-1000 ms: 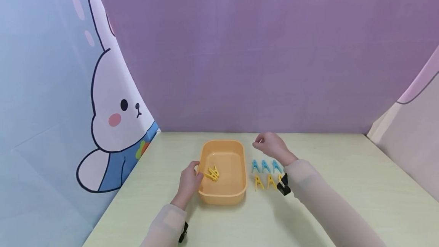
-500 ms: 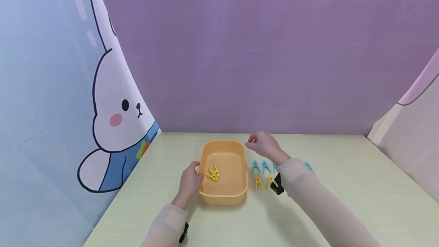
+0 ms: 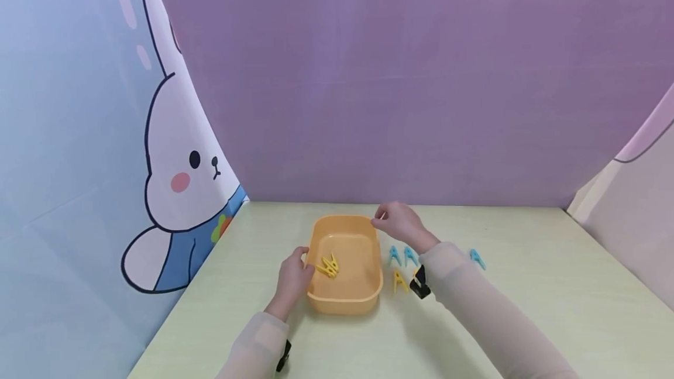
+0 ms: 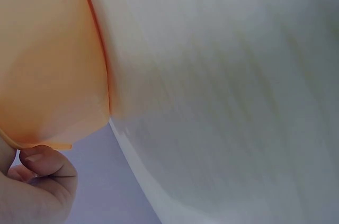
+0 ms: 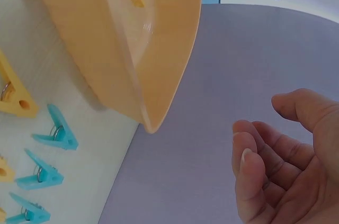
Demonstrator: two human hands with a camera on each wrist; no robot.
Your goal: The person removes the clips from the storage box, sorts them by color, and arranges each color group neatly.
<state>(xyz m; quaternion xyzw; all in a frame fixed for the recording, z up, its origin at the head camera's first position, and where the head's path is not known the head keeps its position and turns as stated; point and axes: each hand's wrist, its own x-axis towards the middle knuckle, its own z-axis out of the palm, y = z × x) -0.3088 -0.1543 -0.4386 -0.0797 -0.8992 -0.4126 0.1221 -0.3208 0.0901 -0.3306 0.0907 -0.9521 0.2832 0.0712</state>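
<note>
An orange plastic basin (image 3: pixel 344 307) rests on the table, with a small bunch of yellow clothespins (image 3: pixel 330 263) inside it. My left hand (image 3: pixel 292 279) grips the basin's left rim; in the left wrist view that hand (image 4: pixel 45 181) pinches the edge between thumb and finger. My right hand (image 3: pixel 401 226) hovers at the far right corner of the basin. Nothing shows between its loosely bent fingers and thumb (image 5: pixel 299 105) in the right wrist view. Blue clothespins (image 3: pixel 395 255) and yellow clothespins (image 3: pixel 400 281) lie in two rows right of the basin, some hidden by the right arm.
Another blue clothespin (image 3: pixel 476 259) lies farther right, beyond the right sleeve. A purple cloth (image 3: pixel 400 86) hangs along the table's back edge. On the left hangs a blue cloth (image 3: pixel 68 133) with a printed rabbit.
My right hand has moved left, up to the basin's far right corner. Its sleeve has uncovered a blue clothespin on the right. The left hand stays on the rim.
</note>
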